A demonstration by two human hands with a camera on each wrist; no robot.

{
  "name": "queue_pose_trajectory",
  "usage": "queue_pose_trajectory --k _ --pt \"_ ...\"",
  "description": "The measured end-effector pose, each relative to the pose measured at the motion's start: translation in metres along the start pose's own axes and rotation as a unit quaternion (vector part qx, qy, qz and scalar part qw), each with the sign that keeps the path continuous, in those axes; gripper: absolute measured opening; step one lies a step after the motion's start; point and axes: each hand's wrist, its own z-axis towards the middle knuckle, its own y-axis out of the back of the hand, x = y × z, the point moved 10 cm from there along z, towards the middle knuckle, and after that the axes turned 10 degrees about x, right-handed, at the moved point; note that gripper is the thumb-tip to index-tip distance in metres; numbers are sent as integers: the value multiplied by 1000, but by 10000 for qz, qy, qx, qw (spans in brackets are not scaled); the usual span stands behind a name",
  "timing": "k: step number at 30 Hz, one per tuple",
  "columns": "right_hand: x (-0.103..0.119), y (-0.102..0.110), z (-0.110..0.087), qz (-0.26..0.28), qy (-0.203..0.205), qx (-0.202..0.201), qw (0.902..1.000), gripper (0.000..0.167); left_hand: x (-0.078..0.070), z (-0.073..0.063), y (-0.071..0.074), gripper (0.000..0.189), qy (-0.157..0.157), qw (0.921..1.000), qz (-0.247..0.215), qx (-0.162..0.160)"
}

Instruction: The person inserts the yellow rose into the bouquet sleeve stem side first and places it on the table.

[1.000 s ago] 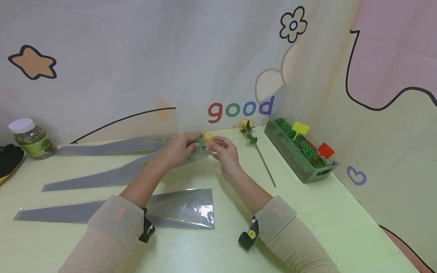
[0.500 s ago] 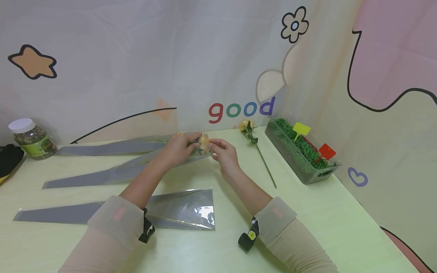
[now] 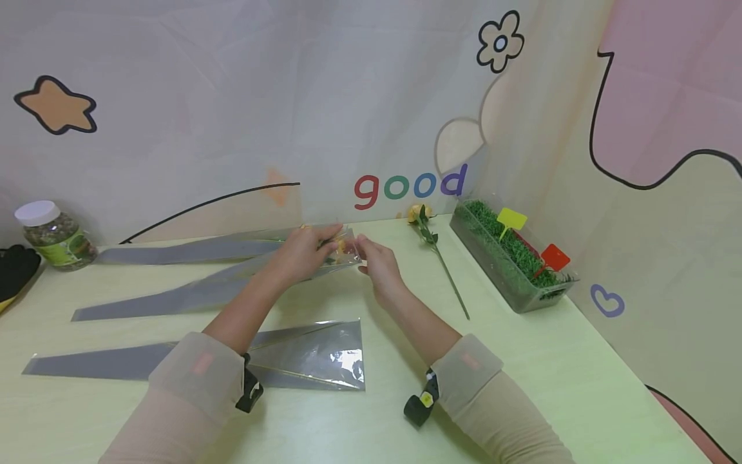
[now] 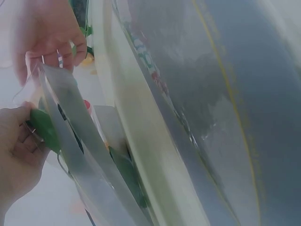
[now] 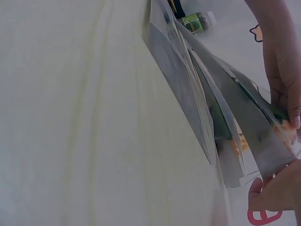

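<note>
A yellow rose (image 3: 341, 247) lies with its head inside the mouth of a grey-and-clear flower sleeve (image 3: 174, 301), the middle one on the table. My left hand (image 3: 304, 252) pinches the rose's stem by its green leaf (image 4: 44, 128) at the sleeve; the exact grip is partly hidden. My right hand (image 3: 379, 265) holds the edge of the clear film at the sleeve's open end, as the left wrist view also shows. Behind it, another sleeve (image 3: 191, 252) has a yellow bloom (image 5: 241, 143) inside. A flat sleeve (image 3: 313, 354) lies nearest to me.
One loose yellow rose (image 3: 431, 240) lies right of my hands. A clear planter of artificial grass (image 3: 510, 251) with yellow and red tags stands at the right. At far left are a white-lidded jar (image 3: 55, 236) and a black item (image 3: 16, 270). A printed curtain backs the table.
The rose's head, between the hands earlier, now sits behind the clear film inside the sleeve. My right fingers have moved from the bloom to the film's edge; the left hand has barely moved.
</note>
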Motion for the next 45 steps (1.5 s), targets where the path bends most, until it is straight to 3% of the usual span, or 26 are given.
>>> queue_pose_trajectory --k 10,23,32,38,42,45 --pt "-3 -4 0 -443 -257 138 9986 49 -2 -1 0 44 -110 9999 -122 27" --pt "1 -17 2 -844 39 721 9938 55 -2 -1 1 41 -14 9998 -100 142" --pt "4 -25 1 -987 125 964 9904 49 0 -1 1 40 6 9999 -73 108" --pt "11 -14 -1 -941 475 384 9937 30 1 -2 2 40 94 9998 -102 128" --pt "23 -4 -4 -1248 882 -73 9882 22 0 -3 3 40 75 9999 -44 110" --pt "29 -1 -5 -1394 945 -180 9856 19 0 -3 3 39 73 9999 -37 94"
